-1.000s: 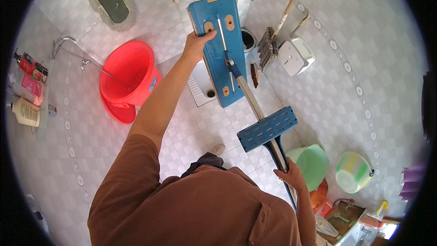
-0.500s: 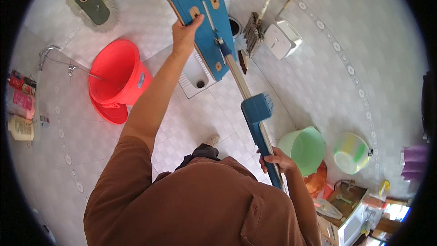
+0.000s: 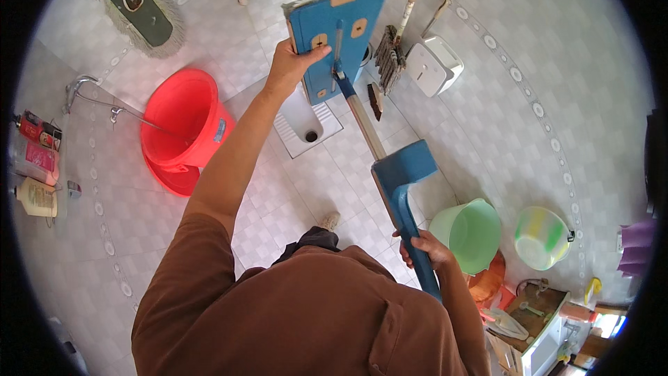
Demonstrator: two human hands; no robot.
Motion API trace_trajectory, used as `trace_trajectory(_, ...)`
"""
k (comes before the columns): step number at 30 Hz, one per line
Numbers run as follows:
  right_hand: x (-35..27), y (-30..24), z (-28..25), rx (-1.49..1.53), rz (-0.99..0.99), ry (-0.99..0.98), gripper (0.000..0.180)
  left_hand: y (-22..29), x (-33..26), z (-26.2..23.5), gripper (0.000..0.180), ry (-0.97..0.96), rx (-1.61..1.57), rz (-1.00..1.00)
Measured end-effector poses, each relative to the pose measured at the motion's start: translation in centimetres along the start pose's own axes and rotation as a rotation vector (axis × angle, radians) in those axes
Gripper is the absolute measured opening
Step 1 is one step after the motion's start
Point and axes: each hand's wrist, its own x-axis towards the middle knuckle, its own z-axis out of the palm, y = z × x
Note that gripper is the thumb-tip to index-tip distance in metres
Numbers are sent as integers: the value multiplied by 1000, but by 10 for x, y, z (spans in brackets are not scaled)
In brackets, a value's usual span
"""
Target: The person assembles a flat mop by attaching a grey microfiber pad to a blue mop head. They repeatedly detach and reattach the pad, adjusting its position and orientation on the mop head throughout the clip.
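Observation:
A flat mop with a blue rectangular head (image 3: pixel 372 10) is held up at a slant in front of me. My left hand (image 3: pixel 289 69) grips the head's left edge, its thumb lying over the blue face near a tan oval patch. From the head's hinge a metal pole (image 3: pixel 365 127) runs down to the right, into a bulky blue sleeve (image 3: pixel 409 163) with a long grip. Around the lower part of that grip my right hand (image 3: pixel 426 247) is wrapped. Beyond the mop head, a squat toilet (image 3: pixel 304 129) in the tiled floor is partly covered by it.
A large red bucket (image 3: pixel 179 115) stands at the left by a wall tap (image 3: pixel 83 80). On the right are a green bucket (image 3: pixel 467 237) and a patterned pail (image 3: pixel 541 238). A string mop (image 3: pixel 390 63), a brush (image 3: pixel 375 101) and a white bin (image 3: pixel 435 63) stand at the back wall.
The mop head has swung right and turned, with my left hand still on it. The blue sleeve has rolled about the pole, showing its side. My right hand keeps its hold.

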Motion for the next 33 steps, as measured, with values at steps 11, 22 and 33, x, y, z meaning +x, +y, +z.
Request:
trace_trajectory(11,-8,10,-7,-68,100,-47,59,22,-13,3,28,-126,199,88)
trace_trajectory(22,0,15,-7,-139,-11,30,39,68,-15,34,24,-200,201,228)
trace_trajectory(33,-4,9,13,-352,-83,326,33,50,-13,47,20,-101,241,356)
